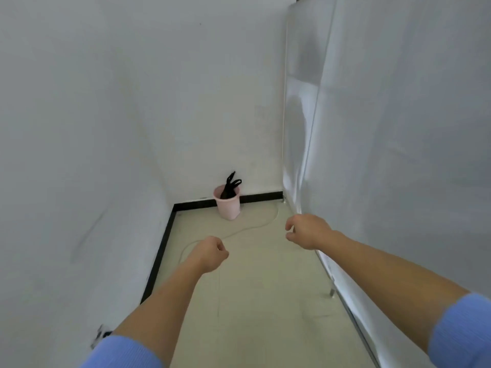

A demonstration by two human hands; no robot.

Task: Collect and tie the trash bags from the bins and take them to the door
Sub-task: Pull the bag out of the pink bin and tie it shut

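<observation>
Head view: reaches forward with both bare forearms over a pale floor (265, 288). Holds the left hand (211, 254) curled in a fist around nothing, and the right hand (308, 232) loosely half-curled, thumb apart from fingers, likewise empty. Faces a pink bin (229, 208) in the far corner, well apart from both hands, with a black trash bag (230, 188) poking up above its rim. Sees a thin cord (249, 227) snaking across the floor between.

1. The bin (228, 207) stands on the floor (265, 288), against the back wall (212, 102).
2. The trash bag (230, 187) sits in the bin.
3. A cable (249, 228) lies on the floor before the bin.
</observation>
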